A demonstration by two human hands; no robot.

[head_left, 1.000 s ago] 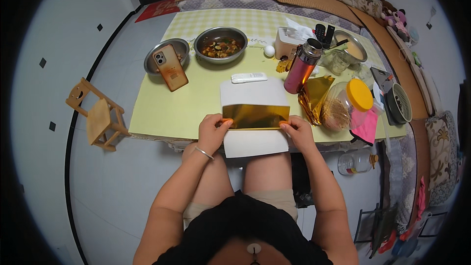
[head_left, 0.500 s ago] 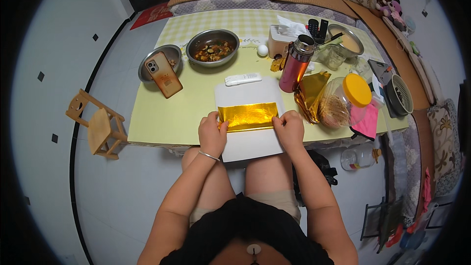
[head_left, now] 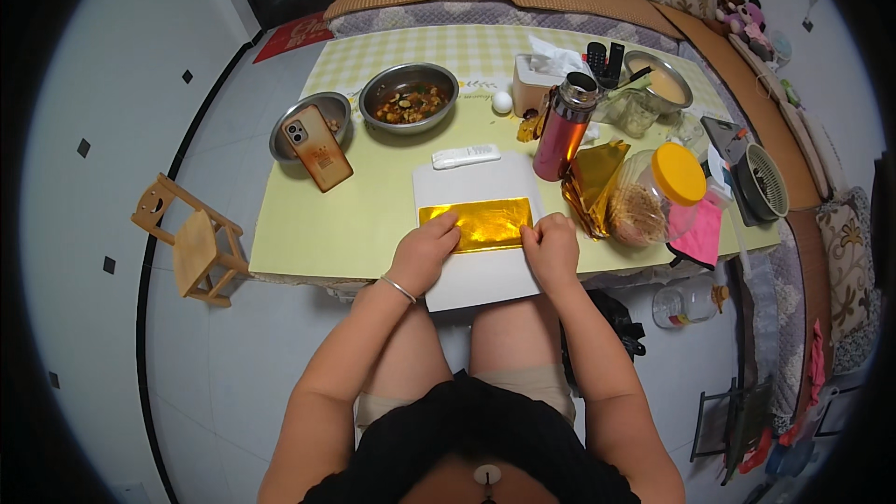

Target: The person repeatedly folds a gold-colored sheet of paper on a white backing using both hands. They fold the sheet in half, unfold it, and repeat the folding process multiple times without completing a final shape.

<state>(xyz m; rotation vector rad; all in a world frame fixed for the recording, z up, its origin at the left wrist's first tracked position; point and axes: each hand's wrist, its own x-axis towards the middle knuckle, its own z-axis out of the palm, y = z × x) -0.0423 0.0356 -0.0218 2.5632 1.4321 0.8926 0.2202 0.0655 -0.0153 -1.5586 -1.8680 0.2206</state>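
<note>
A sheet of shiny gold foil paper (head_left: 490,217), folded into a wide strip, lies across a white board (head_left: 478,280) at the table's near edge. My left hand (head_left: 427,250) presses the strip's lower left part, its fingers curled together and their tips on the foil. At the strip's right end my right hand (head_left: 552,243) pinches the edge between thumb and bent fingers. Beyond the strip, on the board's far end, rests a slim white packet (head_left: 466,157). More folded gold foil sheets (head_left: 595,177) stand in a loose bunch to the right of the board.
A pink thermos (head_left: 564,131) and a yellow-lidded jar (head_left: 644,210) stand right. Far left are a metal bowl of food (head_left: 408,107) and a phone (head_left: 317,149) leaning on another bowl. A tissue box (head_left: 536,89) sits behind; a small wooden chair (head_left: 196,238) stands left on the floor.
My left hand has moved right from the strip's left end onto its lower part. My right hand keeps hold of the right end. The view has shifted slightly.
</note>
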